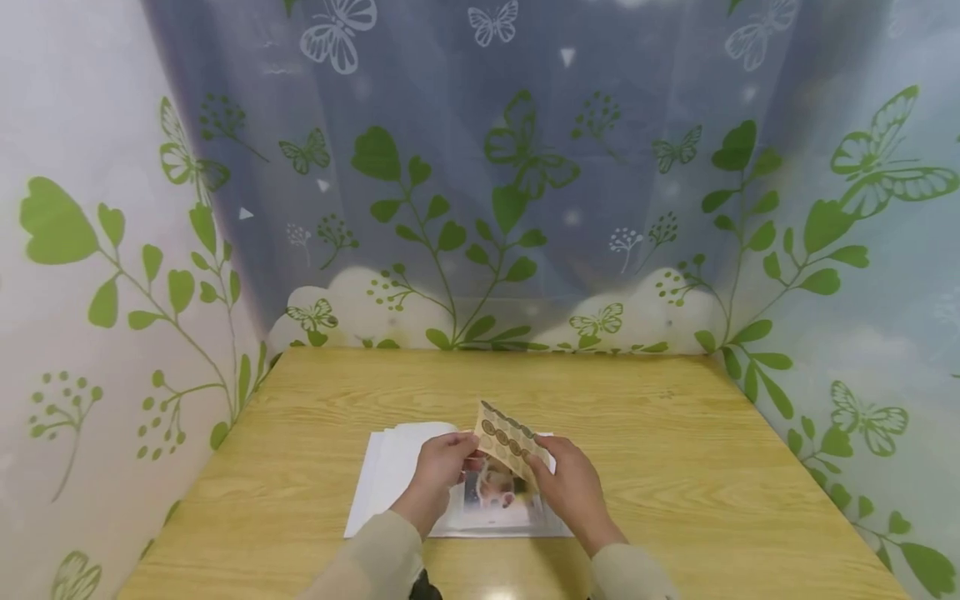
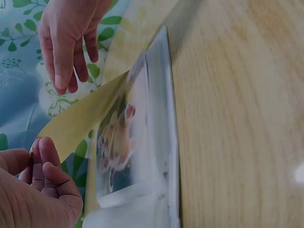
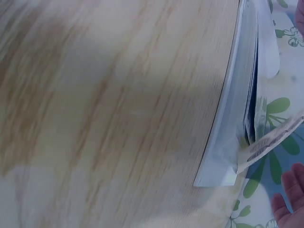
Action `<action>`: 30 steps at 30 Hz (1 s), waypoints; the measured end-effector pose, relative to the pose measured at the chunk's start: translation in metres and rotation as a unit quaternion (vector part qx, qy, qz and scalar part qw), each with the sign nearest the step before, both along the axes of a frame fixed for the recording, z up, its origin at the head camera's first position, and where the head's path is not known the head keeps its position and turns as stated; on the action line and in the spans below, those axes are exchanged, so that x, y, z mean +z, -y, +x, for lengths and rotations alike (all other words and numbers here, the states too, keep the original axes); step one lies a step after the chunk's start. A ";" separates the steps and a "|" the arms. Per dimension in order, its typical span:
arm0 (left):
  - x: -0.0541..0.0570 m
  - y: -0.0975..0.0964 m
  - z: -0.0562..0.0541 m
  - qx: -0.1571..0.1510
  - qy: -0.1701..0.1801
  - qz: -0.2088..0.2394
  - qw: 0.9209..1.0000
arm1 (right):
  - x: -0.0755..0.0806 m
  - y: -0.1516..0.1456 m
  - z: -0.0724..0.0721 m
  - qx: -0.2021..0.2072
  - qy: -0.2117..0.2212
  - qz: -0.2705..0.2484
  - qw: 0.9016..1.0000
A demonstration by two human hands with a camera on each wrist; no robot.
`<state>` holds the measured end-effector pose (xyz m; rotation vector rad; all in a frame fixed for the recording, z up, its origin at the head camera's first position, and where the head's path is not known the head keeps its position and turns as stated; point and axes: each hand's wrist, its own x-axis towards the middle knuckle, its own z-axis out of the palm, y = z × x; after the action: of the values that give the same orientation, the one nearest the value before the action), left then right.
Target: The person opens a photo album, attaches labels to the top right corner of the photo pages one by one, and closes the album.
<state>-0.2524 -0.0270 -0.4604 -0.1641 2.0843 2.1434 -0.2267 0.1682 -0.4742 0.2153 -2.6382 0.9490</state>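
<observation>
Leafy cloth (image 1: 637,192) fills the upper part of the frame, the wooden surface (image 1: 690,500) the lower middle. On that, lower centre, lies a spread album (image 1: 382,479). At its right the right hand (image 1: 573,487) hangs, grip loose, fingers straight; at its left the left hand (image 1: 438,471) pinches the tilted sheet (image 1: 506,437) above a photo (image 1: 480,497).

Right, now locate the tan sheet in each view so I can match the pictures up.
Head: low, just right of centre, the tan sheet shows circular prints between left hand and right hand.
Left wrist: left of centre, the tan sheet shows its plain side.
Right wrist: near the right edge, the tan sheet is a narrow slanted strip.
Shared landmark: the open album.
</observation>
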 end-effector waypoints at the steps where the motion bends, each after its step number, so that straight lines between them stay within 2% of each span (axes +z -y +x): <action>1: 0.000 -0.001 0.002 0.000 0.002 0.009 1.000 | 0.000 0.001 0.000 -0.001 -0.002 0.001 1.000; 7: -0.002 -0.009 0.009 0.009 -0.002 0.054 0.999 | 0.000 0.008 0.000 0.009 -0.010 -0.013 1.000; 12: -0.008 -0.014 0.015 0.006 -0.006 0.071 0.997 | -0.001 0.017 0.000 0.018 -0.024 -0.008 1.000; 20: -0.018 -0.017 0.017 0.000 -0.006 0.046 0.999 | -0.007 0.024 0.003 0.024 -0.045 0.014 0.999; 28: -0.021 -0.013 0.018 -0.015 -0.021 0.021 0.999 | -0.010 0.026 0.006 0.028 -0.048 0.014 0.998; 30: -0.016 -0.011 0.022 -0.020 -0.028 0.015 0.999 | -0.010 0.026 0.006 0.030 -0.046 0.011 0.998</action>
<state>-0.2301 -0.0155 -0.4763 -0.0577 2.0659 2.1788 -0.2206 0.1422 -0.4846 0.3377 -2.5712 0.9064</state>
